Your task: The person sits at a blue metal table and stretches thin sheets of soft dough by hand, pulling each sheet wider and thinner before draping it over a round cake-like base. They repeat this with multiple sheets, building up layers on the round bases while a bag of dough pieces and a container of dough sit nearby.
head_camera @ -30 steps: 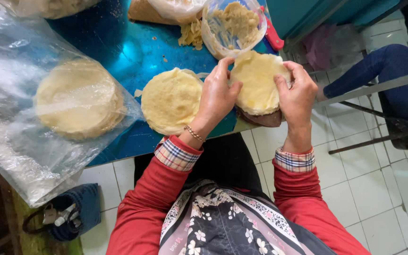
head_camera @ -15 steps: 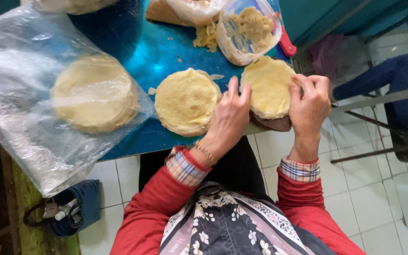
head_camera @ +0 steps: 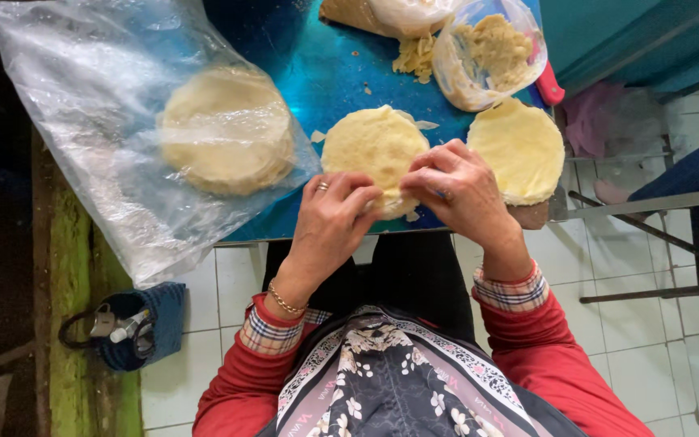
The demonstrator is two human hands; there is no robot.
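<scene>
A flat round of pale yellow dough [head_camera: 372, 150] lies on the blue table [head_camera: 325, 77]. Both of my hands pinch its near edge: my left hand [head_camera: 335, 212], with a ring on one finger, from the left, and my right hand [head_camera: 459, 188] from the right. A second dough round [head_camera: 518, 148] rests on a brown block at the table's right edge, just right of my right hand and apart from it.
A clear plastic bag [head_camera: 82, 121] at the left covers a stack of dough rounds [head_camera: 226, 129]. An open bag of crumbly dough [head_camera: 489, 50] sits at the back right, a red handle [head_camera: 549, 85] beside it. A small blue bag [head_camera: 135, 324] stands on the tiled floor.
Both hands left the right dough round on the brown block and moved left. They now pinch the near edge of the middle round.
</scene>
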